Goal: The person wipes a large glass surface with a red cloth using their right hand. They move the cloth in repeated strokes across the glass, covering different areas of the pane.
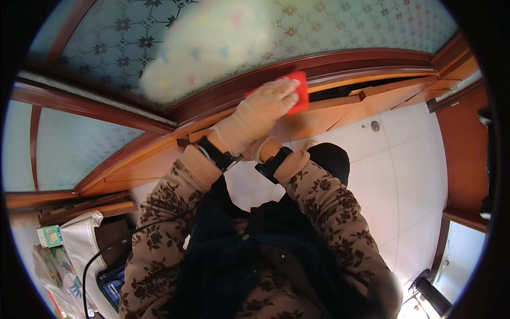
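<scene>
My left hand (261, 107), in a thin translucent glove, lies over a folded red cloth (301, 92). The cloth is against the dark reddish-brown wooden rail (350, 62) below a patterned glass panel (310, 30). Beneath my left wrist, my right hand (253, 152) is mostly hidden; only a bit of it and its glove cuff show. Whether it holds anything I cannot tell. Both wrists carry black bands.
Below the rail, a lighter wooden ledge (338, 104) has a dark gap. A blurred pale patch (207, 52) shows on or behind the glass. At lower left are a white cloth (79, 235), a small green-and-white box (50, 236) and a black cable (88, 263). White floor tiles (370, 179) lie below.
</scene>
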A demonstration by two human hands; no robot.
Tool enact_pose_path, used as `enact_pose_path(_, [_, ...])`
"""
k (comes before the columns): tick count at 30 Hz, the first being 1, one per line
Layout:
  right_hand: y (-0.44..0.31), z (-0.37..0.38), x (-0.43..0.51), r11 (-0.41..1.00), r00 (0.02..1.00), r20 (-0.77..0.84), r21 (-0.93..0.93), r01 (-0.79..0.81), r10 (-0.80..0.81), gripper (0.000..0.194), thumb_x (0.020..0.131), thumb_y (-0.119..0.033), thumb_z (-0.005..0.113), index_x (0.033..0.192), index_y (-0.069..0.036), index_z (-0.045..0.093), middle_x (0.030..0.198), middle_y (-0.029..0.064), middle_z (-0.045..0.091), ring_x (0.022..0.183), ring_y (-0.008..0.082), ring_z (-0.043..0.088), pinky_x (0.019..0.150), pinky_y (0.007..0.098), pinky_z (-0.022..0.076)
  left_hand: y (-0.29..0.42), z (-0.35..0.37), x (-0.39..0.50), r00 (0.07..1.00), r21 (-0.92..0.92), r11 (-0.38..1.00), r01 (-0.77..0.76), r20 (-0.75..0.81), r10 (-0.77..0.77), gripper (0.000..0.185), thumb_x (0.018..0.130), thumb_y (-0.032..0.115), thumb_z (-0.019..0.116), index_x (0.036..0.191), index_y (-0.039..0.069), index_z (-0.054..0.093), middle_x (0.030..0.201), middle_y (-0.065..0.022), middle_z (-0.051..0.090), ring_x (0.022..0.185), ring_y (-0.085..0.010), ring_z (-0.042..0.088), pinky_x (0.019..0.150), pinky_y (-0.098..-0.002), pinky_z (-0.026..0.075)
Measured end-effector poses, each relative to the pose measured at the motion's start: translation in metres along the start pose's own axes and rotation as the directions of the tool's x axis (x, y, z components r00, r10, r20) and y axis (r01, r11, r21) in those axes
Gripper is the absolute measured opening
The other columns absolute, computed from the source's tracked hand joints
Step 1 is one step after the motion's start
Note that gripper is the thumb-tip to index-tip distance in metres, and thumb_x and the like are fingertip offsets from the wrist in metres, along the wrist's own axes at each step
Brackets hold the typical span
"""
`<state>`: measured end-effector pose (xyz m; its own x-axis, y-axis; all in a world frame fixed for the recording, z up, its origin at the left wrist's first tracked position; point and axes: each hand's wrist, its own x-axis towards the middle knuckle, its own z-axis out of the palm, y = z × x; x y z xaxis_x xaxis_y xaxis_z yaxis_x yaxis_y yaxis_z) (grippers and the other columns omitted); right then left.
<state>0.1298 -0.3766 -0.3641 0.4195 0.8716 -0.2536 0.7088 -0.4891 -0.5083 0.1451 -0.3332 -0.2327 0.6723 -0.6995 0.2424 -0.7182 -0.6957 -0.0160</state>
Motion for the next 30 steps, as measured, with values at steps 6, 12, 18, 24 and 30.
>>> enact_pose_path(6, [-0.002,-0.007,0.001,0.998,0.999,0.053,0.060,-0.012,0.009,0.048,0.092,-0.029,0.059,0.133,-0.007,0.066,0.133,0.0244,0.064,0.120,0.0392,0.065,0.102,0.0483,0.0504,-0.005,-0.083,0.050,0.893,0.369,0.910,-0.191,-0.320,0.317,0.043,0.095,0.009,0.057,0.137,0.010,0.061,0.157,-0.0069,0.049,0.140,-0.0312,0.050,0.116,-0.0410,0.044])
enact_pose_path(12, [0.000,-0.004,0.000,0.998,0.999,0.001,0.057,-0.033,0.033,0.041,0.093,-0.039,0.060,0.111,-0.005,0.074,0.119,0.0220,0.070,0.110,0.0416,0.066,0.096,0.0485,0.0520,-0.032,-0.118,0.032,0.956,0.711,0.698,-0.082,-0.143,0.258,0.040,0.089,0.008,0.057,0.129,0.006,0.064,0.154,-0.0032,0.050,0.141,-0.0227,0.048,0.116,-0.0426,0.041])
enact_pose_path(18, [0.003,-0.008,-0.005,0.997,0.999,-0.010,0.060,-0.051,0.051,0.042,0.092,-0.040,0.063,0.116,-0.006,0.073,0.120,0.0225,0.070,0.112,0.0414,0.066,0.096,0.0494,0.0522,-0.045,-0.084,-0.071,1.000,0.562,0.827,0.009,-0.018,0.001,0.042,0.086,0.009,0.058,0.127,0.003,0.065,0.147,-0.0075,0.054,0.139,-0.0292,0.049,0.114,-0.0449,0.041])
enact_pose_path(24, [0.002,-0.012,-0.013,0.996,0.997,-0.035,0.052,-0.070,0.072,0.041,0.092,-0.034,0.064,0.116,-0.003,0.075,0.126,0.0247,0.068,0.117,0.0419,0.066,0.098,0.0496,0.0530,-0.049,-0.084,-0.146,0.987,0.572,0.804,0.162,-0.086,-0.137,0.034,0.085,0.010,0.060,0.118,0.006,0.068,0.130,-0.0080,0.063,0.123,-0.0307,0.059,0.103,-0.0442,0.048])
enact_pose_path(30, [0.007,-0.009,-0.008,0.998,0.998,0.009,0.006,-0.064,0.064,0.045,0.094,-0.037,0.063,0.117,0.001,0.073,0.123,0.0274,0.068,0.114,0.0431,0.067,0.096,0.0495,0.0537,-0.050,-0.152,-0.132,0.965,0.665,0.703,0.253,-0.225,-0.134,0.029,0.080,0.010,0.064,0.109,0.009,0.068,0.115,-0.0064,0.066,0.109,-0.0277,0.062,0.089,-0.0414,0.050])
